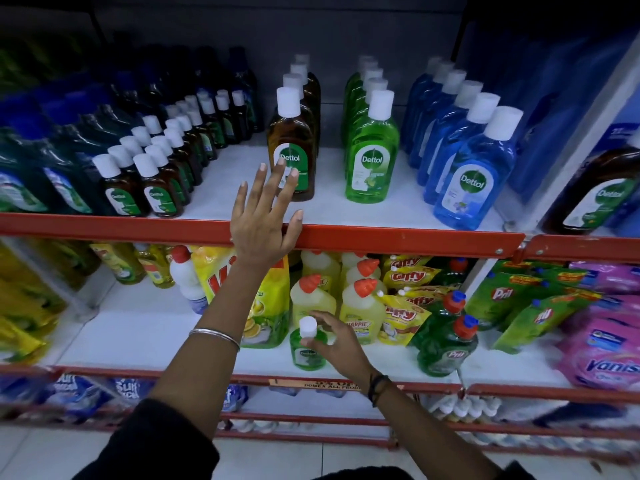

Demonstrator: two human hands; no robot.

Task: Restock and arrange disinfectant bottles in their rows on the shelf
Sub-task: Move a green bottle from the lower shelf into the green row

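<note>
My left hand (265, 216) is raised with its fingers spread wide apart, palm toward the upper white shelf with the red front rail (398, 242); the fingertips overlap the label of the front amber-brown Dettol bottle with a white cap (292, 133), though I cannot tell whether they touch it. That bottle heads a row running to the far back. Right of it stands a row of lime-green Dettol bottles (372, 157), and further right a row of blue Dettol bottles (474, 181). To the left sit two rows of small dark-brown bottles with white caps (152, 168).

My right hand (334, 344) is lower and nearer — its fingers are closed around the neck of a small green Dettol bottle with a white cap (306, 351), which stands on the lower shelf just in front of yellow cleaner bottles with orange caps (360, 306). A thin silver bangle (214, 336) circles my left wrist.
</note>
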